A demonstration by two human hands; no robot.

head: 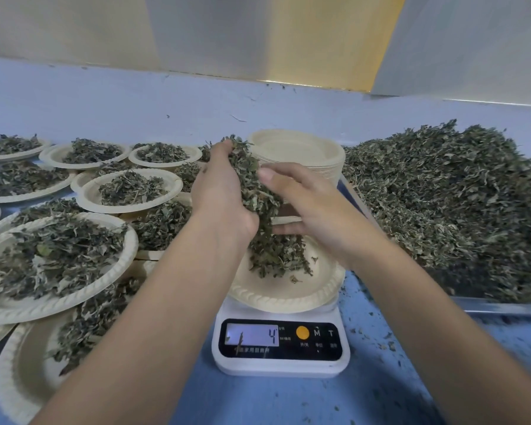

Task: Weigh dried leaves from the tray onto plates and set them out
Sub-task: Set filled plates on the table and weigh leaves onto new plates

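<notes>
The job looks well under way but far from finished: left of the kitchen scale [281, 342] more than a dozen filled plates [52, 262] already crowd the bench [365, 378], some overlapping, while right of the scale the tray [503, 308] holds a deep heap of loose leaves [442, 194], and behind the scale a tall stack of empty plates [298, 148] waits. The current paper plate [276, 297] sits on the scale with only a small mound on it, and the display reads 4, so this portion seems barely begun. Above that plate the left hand [224, 191] has a loose grip on a clump of dried leaves [258, 191], fingers cupped round it, with leaves trailing down onto the plate. The right hand [313, 207] is released, its thumb and straight fingers resting against the clump from the other side
</notes>
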